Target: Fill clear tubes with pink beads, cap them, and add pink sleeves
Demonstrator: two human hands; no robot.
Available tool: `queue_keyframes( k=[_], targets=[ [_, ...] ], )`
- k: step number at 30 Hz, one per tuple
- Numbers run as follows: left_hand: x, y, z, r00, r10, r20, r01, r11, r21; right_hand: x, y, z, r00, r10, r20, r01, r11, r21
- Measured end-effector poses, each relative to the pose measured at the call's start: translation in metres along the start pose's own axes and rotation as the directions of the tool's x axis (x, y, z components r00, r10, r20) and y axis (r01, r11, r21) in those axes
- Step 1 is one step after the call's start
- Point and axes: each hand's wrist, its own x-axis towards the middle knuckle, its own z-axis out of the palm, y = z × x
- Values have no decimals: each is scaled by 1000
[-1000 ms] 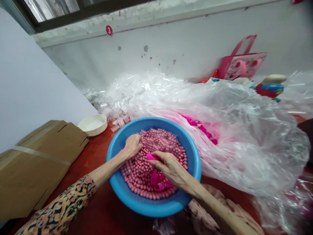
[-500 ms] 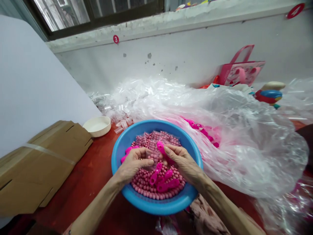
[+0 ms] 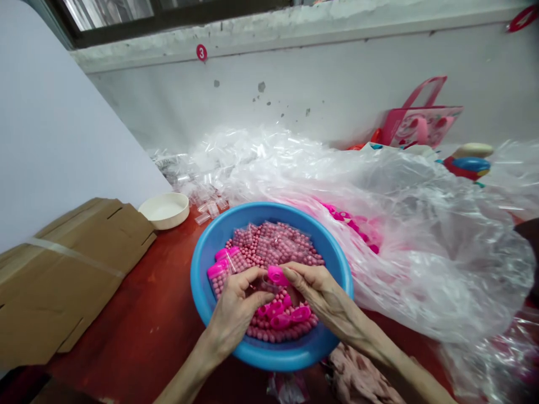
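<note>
Above a blue basin (image 3: 201,280) of pink beads (image 3: 269,335), my two hands meet. My left hand (image 3: 239,300) is closed around a small clear plastic container (image 3: 272,287), mostly hidden by the fingers; I cannot tell how full it is. Between thumb and fingers, my right hand (image 3: 322,289) pinches a bright pink plastic cap (image 3: 278,275) at the container's mouth. Whether the cap is seated there is unclear. Several loose pink caps (image 3: 281,321) lie on the beads below. Bead-filled containers with pink caps (image 3: 218,271) rest at the basin's left side.
Left of the basin are a white round dish (image 3: 165,212) and flattened cardboard (image 3: 80,275) on the red table (image 3: 138,320). Clear plastic pieces (image 3: 209,210) lie behind. A large plastic bag (image 3: 421,252) with pink caps spreads to the right, a pink bag (image 3: 421,126) near the wall.
My right hand has brought the pink cap down to the container in my left hand. Both hands are lower, and the capped containers at the left show more fully.
</note>
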Motion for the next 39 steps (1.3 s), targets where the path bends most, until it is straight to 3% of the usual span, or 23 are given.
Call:
queue_keyframes(
  k=[7,13,18,24,28,35,39],
  targets=[
    [-1,-2,-2,998,-61,34,63,995,-73,10,-5,-8,970,105,218,-129,987,100],
    [-3,-2,-4,996,-73,59,79,991,-107,14,-12,-12,950,83,300,-114,990,87],
    [-4,-6,-5,981,-182,71,193,953,-232,15,-8,-18,884,173,434,-267,950,165],
    [-4,-9,-5,989,-142,38,146,976,-160,12,-11,-11,922,193,336,-258,953,161],
    [-5,-9,-3,986,-145,80,152,984,-90,13,-12,-11,923,175,344,-240,958,157],
    [-7,-8,-5,975,-188,115,206,964,-166,12,-9,-10,918,189,350,-251,958,141],
    [-7,-8,-6,977,-197,88,209,963,-170,9,-9,-1,969,141,202,-158,985,70]
  ],
)
